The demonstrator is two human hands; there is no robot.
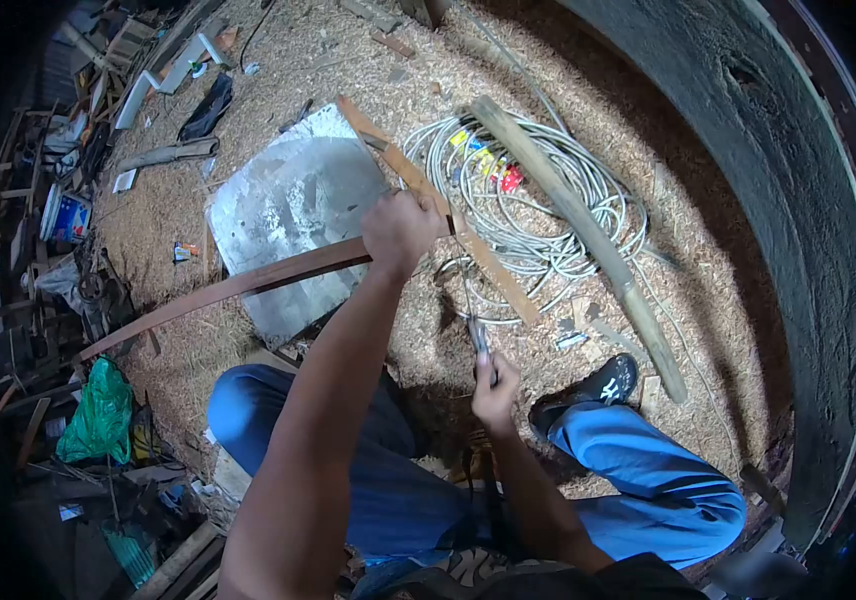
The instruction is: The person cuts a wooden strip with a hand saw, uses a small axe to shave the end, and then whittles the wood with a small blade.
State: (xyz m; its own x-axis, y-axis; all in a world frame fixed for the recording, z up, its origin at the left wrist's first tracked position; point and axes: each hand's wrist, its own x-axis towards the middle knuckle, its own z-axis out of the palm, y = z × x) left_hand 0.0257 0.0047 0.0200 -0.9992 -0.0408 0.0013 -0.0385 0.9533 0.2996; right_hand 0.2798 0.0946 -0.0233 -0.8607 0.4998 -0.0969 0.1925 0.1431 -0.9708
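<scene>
Tan woodchip floor under my hands, left hand gripping a long reddish-brown wooden strip, right hand a grey metal tool; I'd brace firmly.

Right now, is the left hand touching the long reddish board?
Touching. The head view shows the left hand closed over the long reddish board near one end, wood emerging on both sides.
</scene>
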